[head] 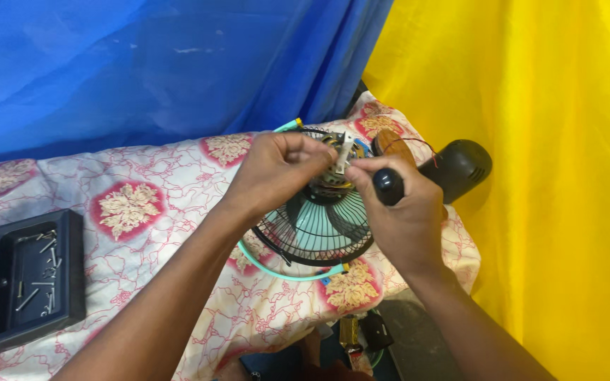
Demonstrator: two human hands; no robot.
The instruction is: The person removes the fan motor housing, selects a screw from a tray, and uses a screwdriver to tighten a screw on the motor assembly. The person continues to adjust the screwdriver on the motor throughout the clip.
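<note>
- Teal-rimmed and black-wired, a small fan guard (315,236) with pale green blades behind it lay on the floral bedsheet (142,204), near the sheet's right edge.
- The fan's motor (337,169) sat at the top of the guard, between both hands.
- The left hand (277,169) reached in from the lower left, its fingers pinched on a small pale part at the motor; what exactly it gripped could not be told.
- The right hand (404,212) was closed around the black handle of a screwdriver (388,185), the rounded handle end showing above the knuckles and the tip pointing toward the motor.
- A thin red wire (418,143) arched from the motor area toward the right.
- A black rounded housing (460,169) lay just beyond the right hand, at the sheet's edge against the yellow cloth (545,176).
- A black plastic tray (26,282) rested well apart on the left of the sheet, holding loose screws (37,282).
- Blue cloth (142,63) hung behind the work surface.
</note>
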